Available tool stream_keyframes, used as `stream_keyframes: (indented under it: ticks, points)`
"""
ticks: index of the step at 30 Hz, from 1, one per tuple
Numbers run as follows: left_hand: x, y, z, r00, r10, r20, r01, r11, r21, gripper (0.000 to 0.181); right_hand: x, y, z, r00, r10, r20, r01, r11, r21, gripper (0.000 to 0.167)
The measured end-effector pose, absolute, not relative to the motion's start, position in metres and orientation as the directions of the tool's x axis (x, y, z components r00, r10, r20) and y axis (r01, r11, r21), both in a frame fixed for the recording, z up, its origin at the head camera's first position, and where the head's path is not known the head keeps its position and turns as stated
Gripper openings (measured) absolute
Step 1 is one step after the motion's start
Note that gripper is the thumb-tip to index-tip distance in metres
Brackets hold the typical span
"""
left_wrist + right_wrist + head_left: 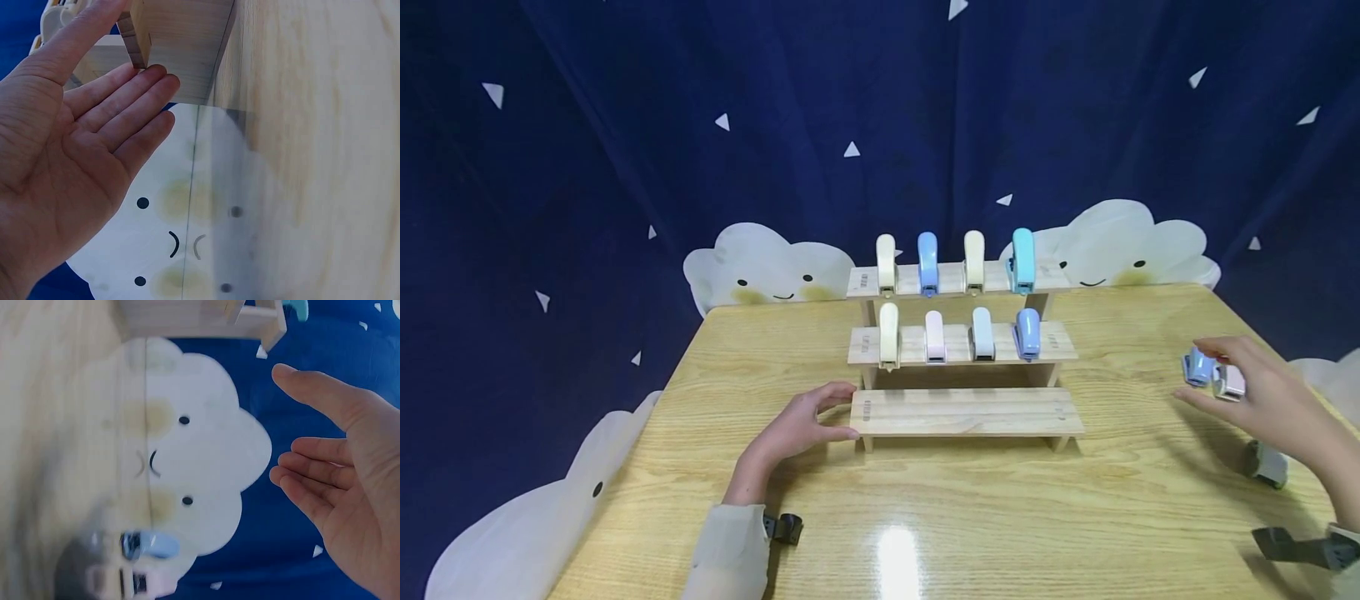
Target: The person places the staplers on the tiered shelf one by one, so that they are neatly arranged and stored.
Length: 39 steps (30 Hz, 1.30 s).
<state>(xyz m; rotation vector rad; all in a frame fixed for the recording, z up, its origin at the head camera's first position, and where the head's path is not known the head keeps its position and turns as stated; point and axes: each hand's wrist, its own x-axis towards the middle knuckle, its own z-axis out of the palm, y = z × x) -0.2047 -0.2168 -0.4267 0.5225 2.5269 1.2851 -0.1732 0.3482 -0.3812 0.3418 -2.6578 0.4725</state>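
Observation:
A three-step wooden rack (966, 412) stands on the table, with small staplers on its upper two steps. On the top step are cream, blue and turquoise ones, the turquoise stapler (1023, 260) at the right end; a pink stapler (935, 337) is on the middle step. My left hand (797, 423) is at the left end of the lowest step, fingers extended beside the wood (134, 34). Over at the right, my right hand (350, 469) is in the air with nothing in it. Near it lie a blue stapler (1199, 367) and a pale pink stapler (1229, 383), partly hidden by the hand in the head view.
A greyish stapler (1268, 464) lies on the table (1000, 517) below the right forearm. Behind the table hangs a dark blue curtain (820, 100) with white triangles and cloud shapes. Black straps with cameras (786, 528) are on both wrists.

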Motion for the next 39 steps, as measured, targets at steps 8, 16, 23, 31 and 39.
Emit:
stream_keyframes:
  ticks: [8,16,23,31,39]
  points:
    - [-0.204,-0.217,-0.426,-0.904,0.422,-0.073,0.187,0.542,0.819,0.078,-0.159,0.376,-0.404,-0.931,-0.089,0.354,-0.193,0.943,-0.272,0.077]
    - [-0.204,-0.215,-0.426,-0.905,0.419,-0.071,0.184,0.538,0.823,0.078,-0.141,0.401,-0.426,-0.931,-0.033,0.364,-0.132,0.959,-0.250,0.086]
    - [-0.206,-0.217,-0.428,-0.901,0.429,-0.061,0.207,0.550,0.809,0.077,-0.128,0.415,-0.441,-0.932,-0.020,0.362,-0.116,0.962,-0.246,0.092]
    - [-0.206,-0.217,-0.429,-0.902,0.430,-0.049,0.224,0.560,0.797,0.073,-0.124,0.428,-0.454,-0.873,-0.091,0.479,-0.236,0.939,-0.252,0.093]
    - [-0.206,-0.217,-0.429,-0.898,0.437,-0.048,0.225,0.550,0.804,0.071,-0.123,0.433,-0.456,-0.880,-0.124,0.459,-0.251,0.941,-0.225,0.084]
